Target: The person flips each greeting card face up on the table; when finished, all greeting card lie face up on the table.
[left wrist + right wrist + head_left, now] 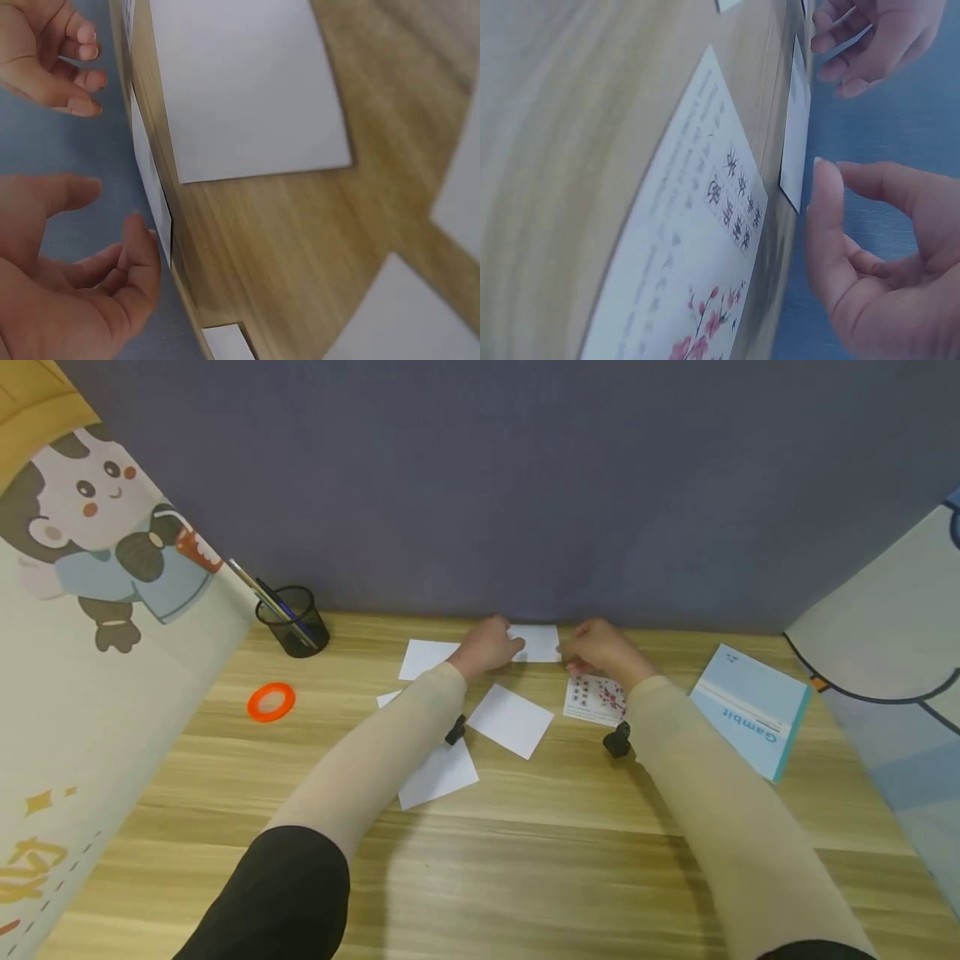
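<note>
A white card [537, 643] lies at the back of the wooden table, against the dark panel. My left hand [486, 647] is at its left end, with loosely bent fingers [139, 251] close to the card's edge and the thumb apart from them. At the other end, my right hand [600, 647] has its thumb and forefinger bent toward each other beside the card's corner, with nothing visible between them. Just in front of the right hand is a card printed with pink blossoms and characters [592, 700]. Another blank white card [512, 720] lies between the forearms.
More white cards lie to the left, one behind my left forearm [423, 657] and one partly under it [442, 775]. An orange ring [271, 702] and a black mesh pen holder [300, 631] stand farther left. A light blue Gambit booklet [750, 710] is at the right.
</note>
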### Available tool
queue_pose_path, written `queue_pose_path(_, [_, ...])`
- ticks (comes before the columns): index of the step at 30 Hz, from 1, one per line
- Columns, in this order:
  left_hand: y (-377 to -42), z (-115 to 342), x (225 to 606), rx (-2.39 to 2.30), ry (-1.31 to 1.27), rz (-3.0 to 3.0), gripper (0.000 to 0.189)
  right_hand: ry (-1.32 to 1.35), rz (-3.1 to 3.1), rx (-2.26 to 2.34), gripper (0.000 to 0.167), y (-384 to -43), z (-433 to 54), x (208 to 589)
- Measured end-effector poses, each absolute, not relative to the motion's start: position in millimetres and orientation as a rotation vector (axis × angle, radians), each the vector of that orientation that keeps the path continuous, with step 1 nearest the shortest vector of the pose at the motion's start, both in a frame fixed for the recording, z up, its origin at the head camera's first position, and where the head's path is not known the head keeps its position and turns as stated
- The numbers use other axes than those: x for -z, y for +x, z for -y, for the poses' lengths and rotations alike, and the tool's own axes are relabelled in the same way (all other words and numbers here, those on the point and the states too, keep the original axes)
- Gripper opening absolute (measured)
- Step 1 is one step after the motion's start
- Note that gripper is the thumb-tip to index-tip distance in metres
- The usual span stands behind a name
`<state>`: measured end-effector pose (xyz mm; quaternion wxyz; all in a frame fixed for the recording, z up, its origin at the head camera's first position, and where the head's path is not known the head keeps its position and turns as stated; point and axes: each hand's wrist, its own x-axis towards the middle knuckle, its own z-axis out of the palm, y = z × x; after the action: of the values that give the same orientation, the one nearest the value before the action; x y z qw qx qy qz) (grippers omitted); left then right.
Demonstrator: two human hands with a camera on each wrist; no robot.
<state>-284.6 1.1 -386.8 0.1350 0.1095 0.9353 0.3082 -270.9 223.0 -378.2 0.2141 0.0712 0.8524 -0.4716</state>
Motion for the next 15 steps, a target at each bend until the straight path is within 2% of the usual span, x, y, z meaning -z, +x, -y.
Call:
queue_pose_path(8, [-296.3,2.3,389.8,-0.873,0.262,-2.761,0.056,0.26,-2.385,1.374,0.043,-288.0,-218.0,385.0])
queue_pose_path(15, [-302.4,6.2,394.4,-0.793,0.261,-2.822,0.038,0.288,-2.454,1.305,0.05,-300.1,-218.9,392.3])
